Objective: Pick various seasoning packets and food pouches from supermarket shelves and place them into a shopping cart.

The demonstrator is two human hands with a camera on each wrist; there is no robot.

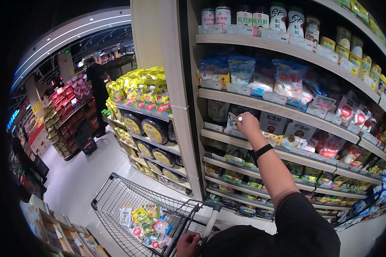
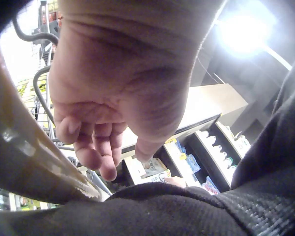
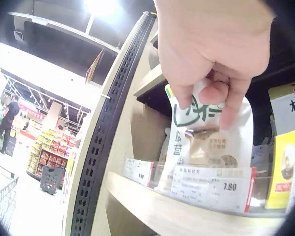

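My right hand (image 1: 247, 124) reaches into a middle shelf and pinches the top of a white seasoning packet (image 3: 189, 135) with green lettering and a clear window. In the right wrist view the packet stands upright behind a price label strip (image 3: 211, 187) marked 7.80, its lower end partly covered. My left hand (image 1: 188, 245) hangs low beside the cart handle (image 1: 211, 222), its fingers loosely curled around nothing. The left wrist view shows its palm and bent fingers (image 2: 107, 167).
A wire shopping cart (image 1: 111, 180) holds several colourful packets (image 1: 143, 218). More white packets (image 1: 298, 135) stand to the right on that shelf. A wooden end panel (image 3: 128, 132) borders the shelf at left. Yellow bags (image 1: 141, 92) fill a side display. A person in dark clothing (image 1: 96, 77) stands in the aisle.
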